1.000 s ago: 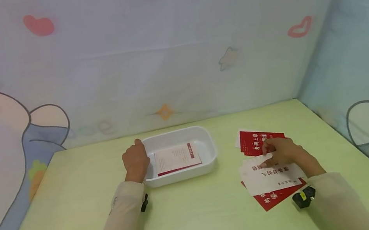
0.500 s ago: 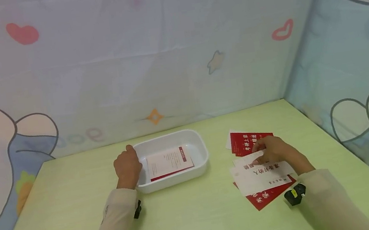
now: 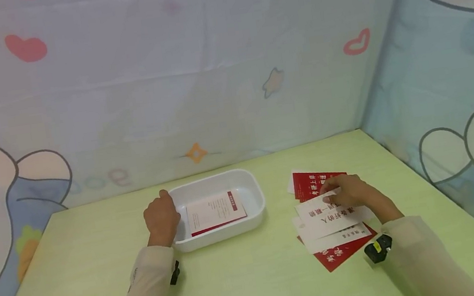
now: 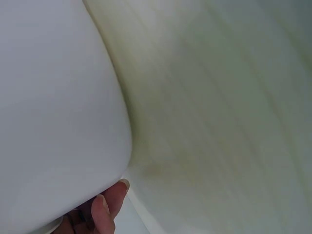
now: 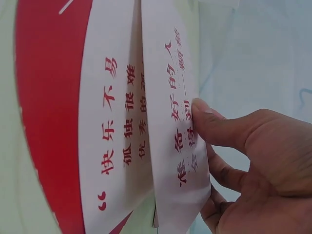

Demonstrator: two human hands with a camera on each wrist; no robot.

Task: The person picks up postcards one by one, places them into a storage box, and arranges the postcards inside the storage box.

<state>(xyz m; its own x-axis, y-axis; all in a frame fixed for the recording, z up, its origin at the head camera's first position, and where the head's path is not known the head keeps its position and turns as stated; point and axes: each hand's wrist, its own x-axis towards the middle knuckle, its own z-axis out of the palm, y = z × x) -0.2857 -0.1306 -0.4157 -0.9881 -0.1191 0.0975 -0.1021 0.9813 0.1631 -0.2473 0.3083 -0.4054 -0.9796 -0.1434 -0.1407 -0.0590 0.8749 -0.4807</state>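
Note:
My left hand (image 3: 162, 218) grips the left end of a white plastic tray (image 3: 225, 229); in the left wrist view its fingertips (image 4: 114, 197) curl against the tray's outer side. Inside the tray lies a white card (image 3: 211, 212) with a red card edge beneath it. My right hand (image 3: 352, 192) pinches a white card (image 3: 319, 215) printed with red characters, thumb on its face in the right wrist view. That card is partly raised over another white card (image 5: 114, 136) and a red card (image 3: 340, 256). Some of the lower cards are hidden.
Behind the right hand, more red cards (image 3: 305, 184) lie on the pale green table (image 3: 238, 284), with a white card edge showing. A cartoon-printed cloth (image 3: 141, 80) rises behind the table and along its right side.
The right hand has lifted the top white card, which has separated from the white card below. The left hand keeps its grip on the tray. The head view has shifted slightly to the right.

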